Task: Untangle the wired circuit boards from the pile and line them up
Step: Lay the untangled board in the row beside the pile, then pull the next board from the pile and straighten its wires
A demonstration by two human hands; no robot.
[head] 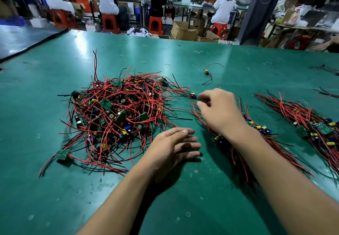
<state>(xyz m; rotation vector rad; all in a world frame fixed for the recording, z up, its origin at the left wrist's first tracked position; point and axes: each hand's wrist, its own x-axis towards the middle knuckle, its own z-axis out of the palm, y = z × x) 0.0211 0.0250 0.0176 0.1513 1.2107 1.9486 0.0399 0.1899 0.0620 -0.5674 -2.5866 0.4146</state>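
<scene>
Nearest the camera, the left hand (pixel 172 146) hovers flat just above the green table (pixel 183 207) at about 6 o'clock, fingers spread and straight, holding nothing. It sits in the bare gap between the pile and the sorted rows.

A little farther, at 3 o'clock from it, the right hand (pixel 218 110) is curled, thumb and forefinger pinched toward a board (pixel 193 95) with a yellow part at the pile's fringe — whether the pinch has closed on its wire I cannot tell, since motion blur hides the tips. Under that wrist runs the near row (pixel 256 126), boards side by side with red and black leads trailing toward 5 o'clock. Beyond it at 3 o'clock lies a second row (pixel 311 124), laid the same way.

At 10 o'clock the pile (pixel 117 113) is large and knotted, with many green boards buried in red wire; one board (pixel 63 154) lies loose at its 8 o'clock edge. Farther, at 1 o'clock, a stray board (pixel 207 72) lies alone.

My judgement: two rows are done, but the pile holds the bulk of the work — well under half looks finished
</scene>
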